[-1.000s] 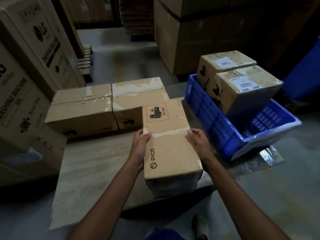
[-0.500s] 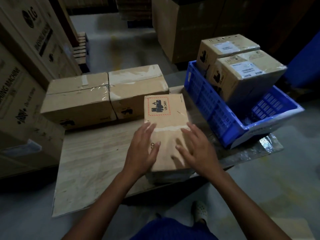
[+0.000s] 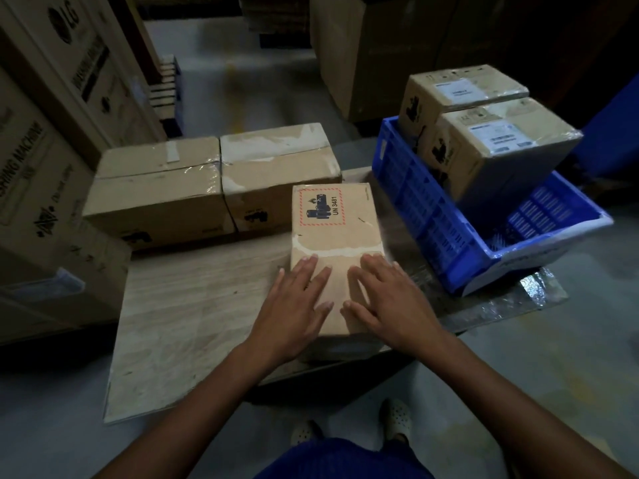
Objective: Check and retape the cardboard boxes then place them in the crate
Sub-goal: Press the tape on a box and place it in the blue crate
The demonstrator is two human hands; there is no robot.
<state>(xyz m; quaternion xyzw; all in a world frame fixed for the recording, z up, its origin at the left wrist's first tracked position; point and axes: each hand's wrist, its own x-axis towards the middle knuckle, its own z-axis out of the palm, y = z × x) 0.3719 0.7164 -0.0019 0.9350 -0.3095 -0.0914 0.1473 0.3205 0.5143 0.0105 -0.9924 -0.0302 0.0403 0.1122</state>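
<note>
Cardboard was pressed under both palms. The box [image 3: 333,229] lay flat on the board [image 3: 193,305], its near end at the board's front edge, just left of the blue crate [image 3: 425,209]. The left hand [image 3: 294,305] and right hand [image 3: 387,302] were laid side by side on its top, fingers straight and slightly spread, nothing pinched. Torn tape [image 3: 345,251] was seen across the top just beyond the fingertips. Two labelled boxes [image 3: 465,86] [image 3: 508,143] were set touching in the crate. Two larger boxes [image 3: 155,188] [image 3: 276,167] were set touching behind the box.

matt cardboard box [image 3: 337,236], glossy tape [image 3: 342,251], plastic crate [image 3: 425,216]
</note>
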